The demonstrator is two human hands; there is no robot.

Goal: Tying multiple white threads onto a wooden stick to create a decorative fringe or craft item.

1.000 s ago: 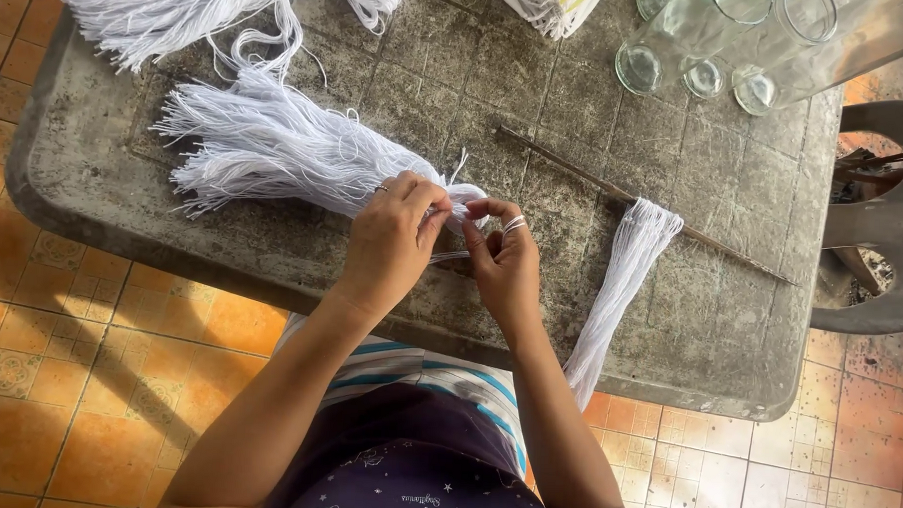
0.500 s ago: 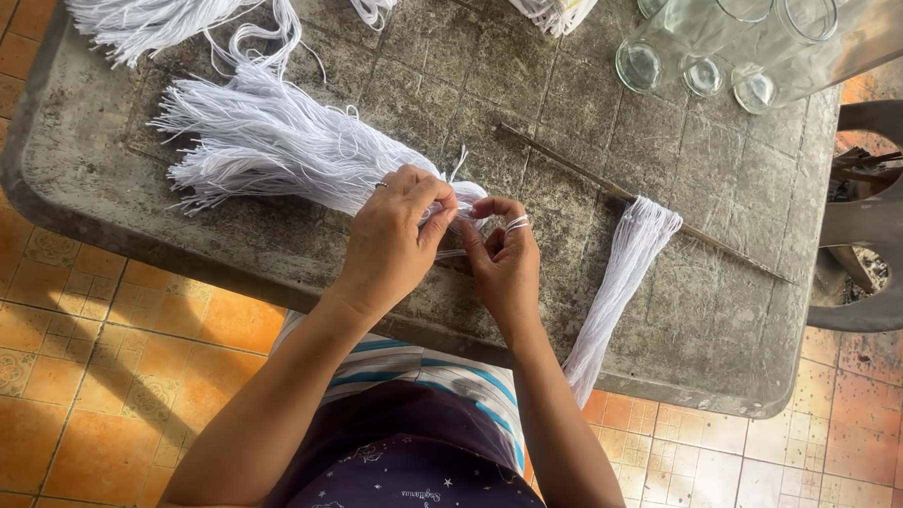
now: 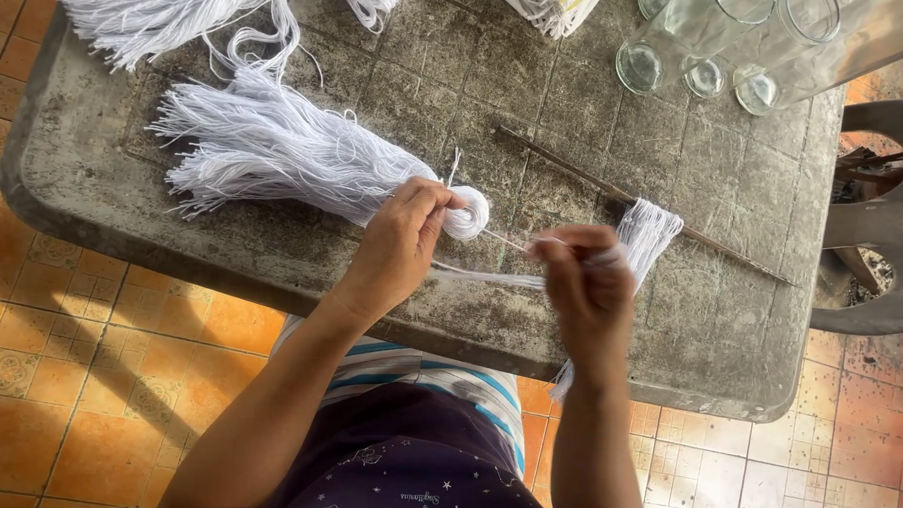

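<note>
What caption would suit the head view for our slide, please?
Left hand pinches a white yarn bundle while right hand pulls strands sideways.

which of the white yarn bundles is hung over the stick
The slim yarn bundle on the right, looped over the thin brown stick and trailing off the table edge. The fanned bundle by the left hand and the far-left heap lie flat.
</note>
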